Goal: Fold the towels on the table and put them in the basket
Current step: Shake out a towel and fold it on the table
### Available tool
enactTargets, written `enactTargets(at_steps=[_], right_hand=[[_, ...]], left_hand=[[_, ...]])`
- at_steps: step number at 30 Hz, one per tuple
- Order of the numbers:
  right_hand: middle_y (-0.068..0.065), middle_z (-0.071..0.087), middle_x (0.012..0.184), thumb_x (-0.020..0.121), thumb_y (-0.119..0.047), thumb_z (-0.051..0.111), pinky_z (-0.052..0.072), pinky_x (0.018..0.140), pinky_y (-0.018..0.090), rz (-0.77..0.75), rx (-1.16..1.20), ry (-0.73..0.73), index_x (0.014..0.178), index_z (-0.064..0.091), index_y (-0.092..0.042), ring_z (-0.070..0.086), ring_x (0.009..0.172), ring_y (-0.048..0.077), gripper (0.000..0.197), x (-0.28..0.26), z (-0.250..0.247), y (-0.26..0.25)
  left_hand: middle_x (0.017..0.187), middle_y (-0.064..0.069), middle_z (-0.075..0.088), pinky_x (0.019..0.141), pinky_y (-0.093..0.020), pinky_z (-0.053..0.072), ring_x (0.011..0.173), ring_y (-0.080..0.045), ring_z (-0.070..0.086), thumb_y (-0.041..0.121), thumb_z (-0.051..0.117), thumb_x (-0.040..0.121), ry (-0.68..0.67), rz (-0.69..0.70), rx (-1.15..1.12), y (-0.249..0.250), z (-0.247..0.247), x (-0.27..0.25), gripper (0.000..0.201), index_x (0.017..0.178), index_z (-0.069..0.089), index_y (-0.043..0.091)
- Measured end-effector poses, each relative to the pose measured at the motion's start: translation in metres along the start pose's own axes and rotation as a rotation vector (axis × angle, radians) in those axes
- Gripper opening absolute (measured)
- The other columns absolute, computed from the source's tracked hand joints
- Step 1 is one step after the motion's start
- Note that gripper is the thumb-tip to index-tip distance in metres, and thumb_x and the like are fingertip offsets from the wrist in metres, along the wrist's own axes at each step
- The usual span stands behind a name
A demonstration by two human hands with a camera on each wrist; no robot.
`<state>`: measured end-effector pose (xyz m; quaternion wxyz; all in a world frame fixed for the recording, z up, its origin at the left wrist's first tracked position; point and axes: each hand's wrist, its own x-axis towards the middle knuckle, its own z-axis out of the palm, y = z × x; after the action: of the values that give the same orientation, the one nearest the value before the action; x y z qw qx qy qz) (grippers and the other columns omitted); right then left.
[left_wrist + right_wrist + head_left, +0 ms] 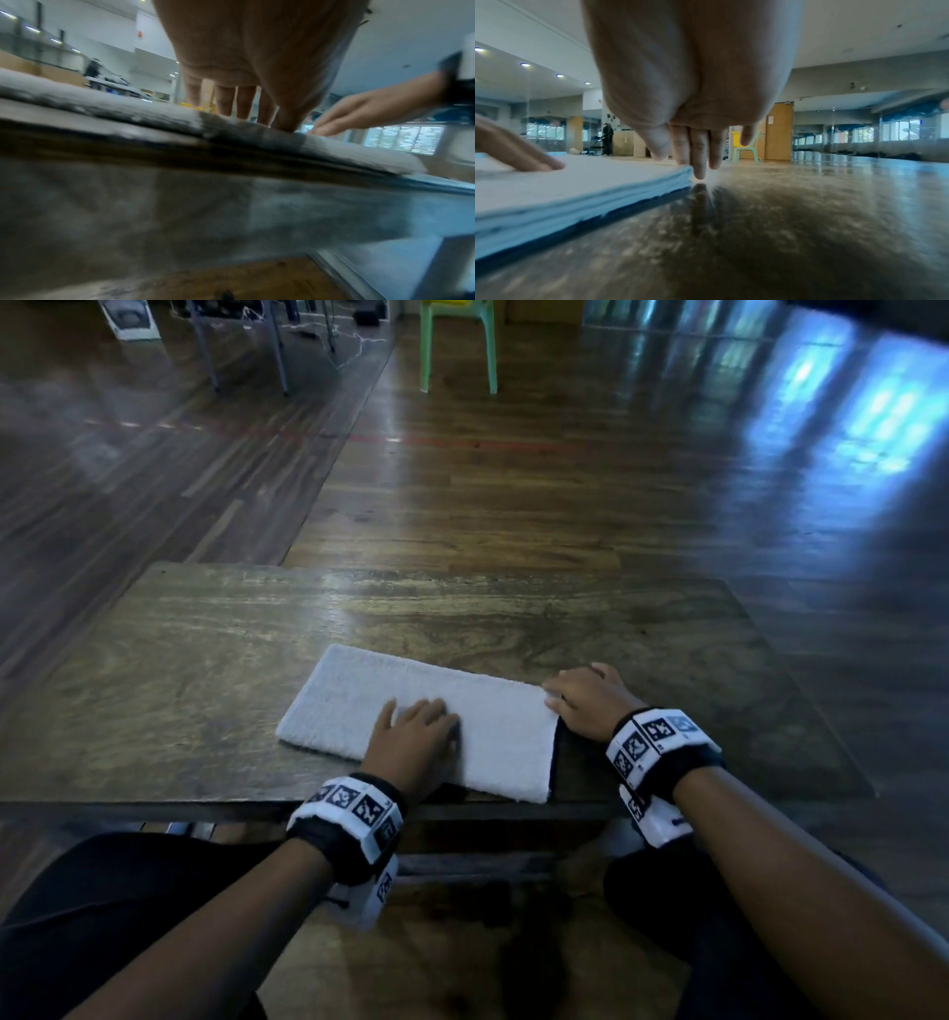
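A white towel (349, 701), folded into a long flat strip, lies near the front edge of the wooden table (205, 629). My left hand (416, 726) lies flat on its middle with straight fingers pressing down; the left wrist view shows the same hand (244, 101) on the towel (77, 97). My right hand (580, 693) rests at the towel's far right corner. In the right wrist view its fingertips (699, 170) touch the corner of the layered towel (577, 182) and the tabletop. No basket is in view.
A green plastic chair (457, 341) stands on the wooden floor beyond the table, with grey metal furniture legs (246, 346) to its left. The table's front edge (154, 806) runs just above my knees.
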<state>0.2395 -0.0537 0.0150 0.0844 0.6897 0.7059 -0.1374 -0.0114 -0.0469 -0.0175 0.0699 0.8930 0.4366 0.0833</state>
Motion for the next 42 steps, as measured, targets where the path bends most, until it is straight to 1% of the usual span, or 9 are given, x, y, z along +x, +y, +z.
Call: enactTargets(at_steps=[5, 9, 12, 18, 24, 30, 35, 39, 42], right_hand=[[0.002, 0.061, 0.121, 0.097, -0.031, 0.041, 0.025, 0.102, 0.044, 0.021, 0.035, 0.028, 0.111, 0.066, -0.019, 0.048, 0.121, 0.021, 0.031, 0.009, -0.005, 0.016], [-0.001, 0.057, 0.123, 0.094, -0.035, 0.047, 0.025, 0.102, 0.044, 0.025, 0.063, 0.063, 0.113, 0.066, -0.027, 0.046, 0.122, 0.019, 0.028, 0.011, -0.005, 0.023], [0.001, 0.053, 0.126, 0.093, -0.039, 0.049, 0.025, 0.106, 0.046, 0.036, 0.048, 0.058, 0.118, 0.064, -0.03, 0.043, 0.125, 0.02, 0.03, 0.014, -0.005, 0.024], [0.002, 0.05, 0.125, 0.091, -0.042, 0.051, 0.025, 0.106, 0.047, 0.026, 0.044, 0.051, 0.118, 0.064, -0.032, 0.042, 0.125, 0.021, 0.031, 0.018, -0.002, 0.02], [0.002, 0.054, 0.119, 0.089, -0.04, 0.057, 0.029, 0.103, 0.046, 0.038, 0.077, 0.051, 0.109, 0.066, -0.027, 0.048, 0.118, 0.023, 0.026, 0.016, -0.005, 0.014], [-0.001, 0.064, 0.103, 0.086, -0.032, 0.062, 0.036, 0.099, 0.045, 0.073, 0.161, 0.015, 0.097, 0.067, -0.015, 0.055, 0.11, 0.022, 0.021, 0.017, -0.011, 0.002], [0.008, 0.061, 0.077, 0.083, -0.014, 0.06, 0.045, 0.065, 0.029, 0.065, 0.507, -0.015, 0.085, 0.066, 0.003, 0.057, 0.075, 0.024, 0.017, 0.002, -0.029, 0.008], [0.006, 0.055, 0.065, 0.083, -0.004, 0.057, 0.038, 0.044, 0.017, 0.054, 0.773, 0.013, 0.074, 0.058, -0.013, 0.05, 0.046, 0.007, 0.013, -0.016, -0.055, 0.034], [0.006, 0.05, 0.066, 0.072, -0.005, 0.062, 0.033, 0.041, 0.014, -0.035, 1.113, 0.106, 0.076, 0.058, -0.012, 0.042, 0.045, 0.009, 0.009, -0.035, -0.066, 0.047]], left_hand=[[0.113, 0.003, 0.066, 0.088, -0.04, 0.046, 0.105, -0.019, 0.062, 0.039, 0.041, 0.083, 0.034, 0.237, -0.06, 0.041, 0.017, -0.008, 0.036, 0.104, 0.067, 0.026], [0.102, 0.008, 0.066, 0.077, -0.033, 0.048, 0.095, -0.016, 0.062, 0.04, 0.052, 0.079, 0.139, 0.337, -0.113, 0.055, 0.028, -0.008, 0.025, 0.094, 0.067, 0.028], [0.101, 0.006, 0.065, 0.075, -0.031, 0.049, 0.095, -0.017, 0.061, 0.047, 0.056, 0.072, 0.15, 0.369, -0.083, 0.06, 0.035, -0.01, 0.034, 0.095, 0.065, 0.024], [0.096, 0.002, 0.063, 0.071, -0.032, 0.047, 0.089, -0.02, 0.061, 0.04, 0.075, 0.055, 0.187, 0.345, 0.011, 0.067, 0.038, -0.01, 0.051, 0.094, 0.047, 0.021], [0.091, 0.004, 0.063, 0.069, -0.031, 0.045, 0.086, -0.019, 0.058, 0.037, 0.054, 0.07, 0.262, 0.312, -0.011, 0.069, 0.041, -0.013, 0.025, 0.09, 0.051, 0.022], [0.082, 0.007, 0.061, 0.068, -0.028, 0.043, 0.078, -0.017, 0.059, 0.034, 0.051, 0.075, 0.213, 0.243, -0.153, 0.074, 0.03, -0.018, 0.014, 0.082, 0.055, 0.022], [0.076, 0.006, 0.058, 0.063, -0.028, 0.038, 0.07, -0.017, 0.055, 0.027, 0.057, 0.074, 0.334, 0.238, -0.26, 0.086, 0.014, -0.018, 0.011, 0.081, 0.051, 0.02], [0.076, 0.006, 0.061, 0.07, -0.031, 0.041, 0.073, -0.015, 0.057, 0.026, 0.061, 0.075, 0.525, 0.246, -0.318, 0.102, -0.013, -0.016, 0.01, 0.077, 0.058, 0.018], [0.074, 0.009, 0.059, 0.076, -0.029, 0.036, 0.073, -0.01, 0.053, 0.028, 0.061, 0.074, 0.598, 0.21, -0.396, 0.109, -0.033, -0.019, 0.011, 0.075, 0.057, 0.018]])
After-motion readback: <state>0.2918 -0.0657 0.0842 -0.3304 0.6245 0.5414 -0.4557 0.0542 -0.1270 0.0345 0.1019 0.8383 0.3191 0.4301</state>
